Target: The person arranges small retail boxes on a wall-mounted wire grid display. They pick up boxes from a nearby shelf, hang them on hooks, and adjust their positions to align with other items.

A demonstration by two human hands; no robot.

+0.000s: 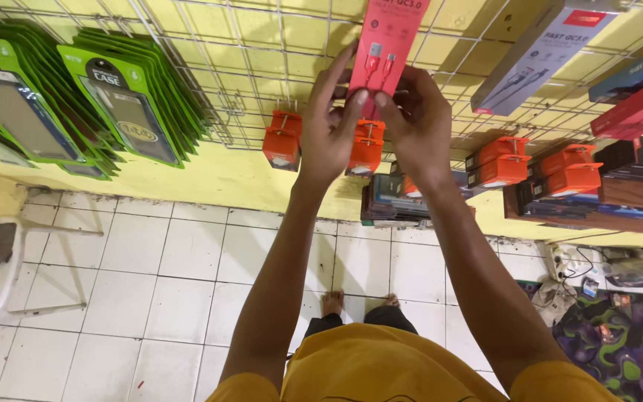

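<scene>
A red cable package (385, 33) is gripped by the fingers of both hands, left hand (327, 130) and right hand (416, 123), held against the wire grid (247, 52), not yet hung.

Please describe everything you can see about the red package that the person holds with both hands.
The red package is a flat, long card box, pinkish red, with a picture of a cable with two plugs on its front. It is held upright against the white wire grid on the yellow wall; its top runs out of the picture. The left hand and the right hand pinch its lower end from both sides. Small orange boxes hang below it.
</scene>
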